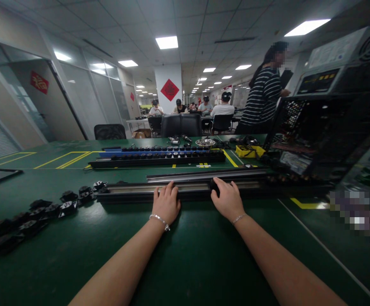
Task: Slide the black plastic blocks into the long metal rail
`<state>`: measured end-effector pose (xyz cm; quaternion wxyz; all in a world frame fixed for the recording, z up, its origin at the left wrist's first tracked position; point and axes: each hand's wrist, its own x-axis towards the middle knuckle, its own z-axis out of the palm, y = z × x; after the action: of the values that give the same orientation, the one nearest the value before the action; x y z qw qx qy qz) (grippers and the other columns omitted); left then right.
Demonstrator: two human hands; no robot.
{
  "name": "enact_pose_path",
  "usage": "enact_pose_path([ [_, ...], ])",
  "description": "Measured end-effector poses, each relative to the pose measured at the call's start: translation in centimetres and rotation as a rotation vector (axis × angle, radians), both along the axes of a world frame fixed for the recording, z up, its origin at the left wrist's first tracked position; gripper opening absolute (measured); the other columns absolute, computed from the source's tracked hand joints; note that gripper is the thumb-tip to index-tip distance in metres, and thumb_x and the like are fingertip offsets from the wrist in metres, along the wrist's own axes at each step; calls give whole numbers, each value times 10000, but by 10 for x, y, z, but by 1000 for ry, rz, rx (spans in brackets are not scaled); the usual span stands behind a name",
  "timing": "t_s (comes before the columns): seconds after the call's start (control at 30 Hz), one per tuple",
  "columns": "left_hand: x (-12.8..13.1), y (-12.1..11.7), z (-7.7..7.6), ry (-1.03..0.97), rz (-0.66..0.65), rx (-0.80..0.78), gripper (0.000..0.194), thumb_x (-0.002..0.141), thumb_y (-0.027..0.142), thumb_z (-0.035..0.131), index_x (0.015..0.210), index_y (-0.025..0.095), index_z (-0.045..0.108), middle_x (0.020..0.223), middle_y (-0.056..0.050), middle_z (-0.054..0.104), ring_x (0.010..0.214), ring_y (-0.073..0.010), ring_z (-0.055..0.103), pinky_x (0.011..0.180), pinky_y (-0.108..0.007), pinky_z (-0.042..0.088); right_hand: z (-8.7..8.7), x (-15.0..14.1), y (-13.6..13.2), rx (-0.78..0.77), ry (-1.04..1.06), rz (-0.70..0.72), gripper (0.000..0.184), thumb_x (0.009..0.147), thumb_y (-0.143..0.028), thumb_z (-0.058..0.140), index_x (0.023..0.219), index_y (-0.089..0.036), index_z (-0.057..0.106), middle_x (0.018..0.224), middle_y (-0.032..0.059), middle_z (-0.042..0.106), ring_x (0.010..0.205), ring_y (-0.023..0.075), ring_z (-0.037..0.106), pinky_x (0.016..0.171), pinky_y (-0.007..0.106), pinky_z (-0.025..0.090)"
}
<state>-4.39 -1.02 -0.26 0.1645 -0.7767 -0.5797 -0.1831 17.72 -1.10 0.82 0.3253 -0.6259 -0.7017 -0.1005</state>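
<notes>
A long black rail (127, 194) with a pale metal channel lies crosswise on the green table in front of me. The outstretched fingers of my left hand (166, 205) rest over its near edge and channel. Farther right, my right hand (229, 199) is closed with thumb and fingers round a small black part (214, 185) in the channel; most of that part is hidden. Small dark parts (274, 180) sit along the right end of the rail. Behind it lies a second, thinner rail (185, 176).
Loose black and silver parts (68, 205) trail off to the left. Farther back stand black and blue rails (159, 160) with parts, a metal bowl (204, 143) and a yellow box (250, 151). An opened computer case (315, 131) stands right. A person in stripes (261, 93) is beyond the table.
</notes>
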Motion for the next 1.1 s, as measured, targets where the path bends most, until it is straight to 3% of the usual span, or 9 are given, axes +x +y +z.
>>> enact_pose_path([
  [1.1,0,-1,1,-12,1,-28,446,819,323,473,1257,242,491,1416,-71,417,1206,-264,439,1063,-512,239,-2,-3,-2,6,-42,71,513,782,-224,433,1276,-98,485,1292,134,545,1119,236,545,1075,480,240],
])
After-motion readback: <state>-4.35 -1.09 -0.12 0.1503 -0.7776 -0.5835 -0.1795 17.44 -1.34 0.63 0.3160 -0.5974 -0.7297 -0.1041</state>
